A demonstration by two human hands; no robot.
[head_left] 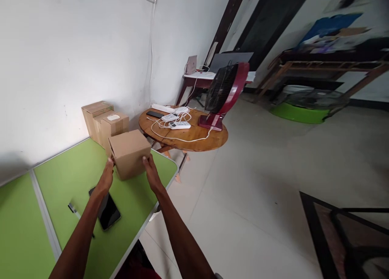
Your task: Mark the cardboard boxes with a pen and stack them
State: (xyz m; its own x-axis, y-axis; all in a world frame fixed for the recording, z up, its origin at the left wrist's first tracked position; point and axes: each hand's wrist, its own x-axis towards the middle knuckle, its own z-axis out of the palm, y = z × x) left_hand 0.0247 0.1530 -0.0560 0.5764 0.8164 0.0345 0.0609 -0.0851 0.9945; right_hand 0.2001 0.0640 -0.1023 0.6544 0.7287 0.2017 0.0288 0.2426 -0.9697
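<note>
Between my two hands is a closed brown cardboard box point(130, 153), near the right end of the green folding table point(136, 202). My left hand point(106, 175) grips its left side, and my right hand point(152, 173) presses on its right side near the front corner. Whether the box's underside touches the tabletop I cannot tell. Just behind it, two more cardboard boxes, one at the back point(96, 108) and one with a white label point(114, 123), stand against the wall. Below my left hand lies a black smartphone point(108, 212), with a pen point(73, 210) to its left, partly covered by my forearm.
Beyond the table's corner stands a round wooden table point(194, 145) with a maroon fan point(226, 92), power strips point(179, 125) and tangled white cables. Farther back are a small desk point(199, 76) and a cluttered wooden table point(331, 60). A dark-framed piece of furniture point(319, 238) is at lower right.
</note>
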